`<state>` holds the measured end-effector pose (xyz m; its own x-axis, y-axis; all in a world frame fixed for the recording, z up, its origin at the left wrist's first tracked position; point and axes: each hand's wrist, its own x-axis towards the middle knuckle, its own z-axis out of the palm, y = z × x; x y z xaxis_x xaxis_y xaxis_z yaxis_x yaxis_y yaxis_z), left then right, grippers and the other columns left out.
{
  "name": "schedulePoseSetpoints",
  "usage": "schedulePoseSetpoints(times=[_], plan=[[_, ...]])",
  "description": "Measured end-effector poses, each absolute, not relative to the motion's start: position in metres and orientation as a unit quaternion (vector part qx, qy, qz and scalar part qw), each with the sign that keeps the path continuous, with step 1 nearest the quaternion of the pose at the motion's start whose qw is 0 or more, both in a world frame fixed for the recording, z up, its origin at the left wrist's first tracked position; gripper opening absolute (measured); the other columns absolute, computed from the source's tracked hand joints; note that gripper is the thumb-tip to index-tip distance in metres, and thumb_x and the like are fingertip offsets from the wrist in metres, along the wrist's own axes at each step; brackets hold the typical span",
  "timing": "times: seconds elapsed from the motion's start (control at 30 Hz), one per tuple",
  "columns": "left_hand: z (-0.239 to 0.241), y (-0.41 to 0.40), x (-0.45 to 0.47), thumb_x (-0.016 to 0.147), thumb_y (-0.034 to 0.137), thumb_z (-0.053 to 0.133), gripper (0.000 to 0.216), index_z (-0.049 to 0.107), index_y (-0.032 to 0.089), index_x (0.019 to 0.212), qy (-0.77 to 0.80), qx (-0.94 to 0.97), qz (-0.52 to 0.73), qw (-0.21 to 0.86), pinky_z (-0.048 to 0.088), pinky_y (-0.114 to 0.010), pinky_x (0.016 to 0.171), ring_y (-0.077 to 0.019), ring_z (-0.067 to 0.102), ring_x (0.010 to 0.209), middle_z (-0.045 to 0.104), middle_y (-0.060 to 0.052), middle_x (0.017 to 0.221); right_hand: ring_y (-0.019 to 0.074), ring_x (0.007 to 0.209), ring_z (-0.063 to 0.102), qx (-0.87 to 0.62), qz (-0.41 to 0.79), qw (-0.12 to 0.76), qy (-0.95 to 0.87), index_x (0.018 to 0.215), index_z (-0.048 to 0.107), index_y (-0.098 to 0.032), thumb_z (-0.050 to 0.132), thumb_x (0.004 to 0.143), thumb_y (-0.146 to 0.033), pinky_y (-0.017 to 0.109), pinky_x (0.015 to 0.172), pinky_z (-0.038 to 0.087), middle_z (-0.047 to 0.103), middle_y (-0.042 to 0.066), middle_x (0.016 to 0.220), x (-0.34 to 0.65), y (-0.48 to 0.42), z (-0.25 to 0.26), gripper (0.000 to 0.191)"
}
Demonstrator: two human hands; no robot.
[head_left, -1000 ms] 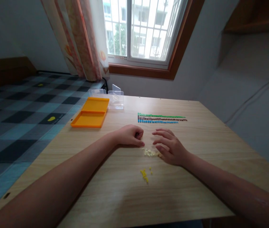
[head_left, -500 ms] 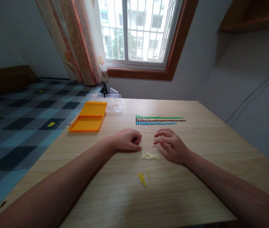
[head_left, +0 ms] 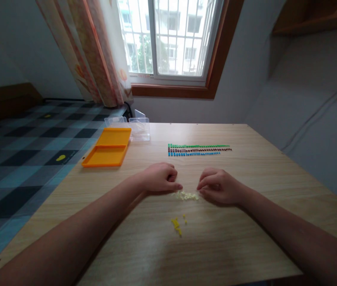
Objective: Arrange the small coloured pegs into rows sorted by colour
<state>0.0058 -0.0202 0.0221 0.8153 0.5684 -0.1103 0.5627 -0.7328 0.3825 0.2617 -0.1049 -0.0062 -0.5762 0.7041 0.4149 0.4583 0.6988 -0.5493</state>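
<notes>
My left hand [head_left: 160, 177] rests on the table with its fingers curled in and the thumb pointing at a small heap of pale cream pieces [head_left: 187, 196]. Whatever those fingers may hold is hidden. At the heap's right edge, my right hand [head_left: 220, 186] has its fingertips drawn together, close to the pieces; anything between them is too small to see. Nearer to me lies a small cluster of yellow pieces [head_left: 176, 225], with a few loose beside it. Beyond both hands run three rows of tiny pieces: green [head_left: 198, 146], dark brown [head_left: 199, 150] and blue [head_left: 193, 154].
An open orange case [head_left: 105, 155] stands at the table's back left, beside clear plastic boxes [head_left: 140, 130]. A bed with a checked cover [head_left: 37, 139] adjoins the left edge. The window [head_left: 174, 39] and a curtain [head_left: 97, 51] are behind the table [head_left: 245, 238].
My right hand has come down and its spread fingers have closed together by the pale heap. The left thumb has shifted slightly right, towards the heap. The view has turned a little.
</notes>
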Motion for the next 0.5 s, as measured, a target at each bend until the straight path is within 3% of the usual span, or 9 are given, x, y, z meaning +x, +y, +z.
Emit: schedulePoseSetpoints(times=[0.13, 0.5], plan=[[0.0225, -0.0206, 0.006, 0.081, 0.051, 0.064, 0.041, 0.048, 0.019, 0.061, 0.3, 0.933, 0.007, 0.2, 0.03, -0.027, 0.058, -0.014, 0.046, 0.067, 0.052, 0.001, 0.07, 0.0122, 0.063, 0.056, -0.329, 0.212, 0.267, -0.881, 0.093, 0.076, -0.019, 0.07, 0.084, -0.026, 0.027, 0.06, 0.044, 0.067, 0.005, 0.081, 0.2643, -0.1082, -0.0063, 0.012], [0.021, -0.0191, 0.0063, 0.076, 0.051, 0.068, 0.042, 0.046, 0.019, 0.061, 0.291, 0.938, 0.011, 0.188, 0.028, -0.027, 0.058, -0.0138, 0.045, 0.066, 0.051, 0.002, 0.069, 0.0132, 0.068, 0.061, -0.319, 0.192, 0.247, -0.895, 0.088, 0.076, -0.021, 0.066, 0.087, -0.022, 0.027, 0.065, 0.047, 0.069, 0.004, 0.079, 0.2599, -0.1056, -0.0082, 0.01]])
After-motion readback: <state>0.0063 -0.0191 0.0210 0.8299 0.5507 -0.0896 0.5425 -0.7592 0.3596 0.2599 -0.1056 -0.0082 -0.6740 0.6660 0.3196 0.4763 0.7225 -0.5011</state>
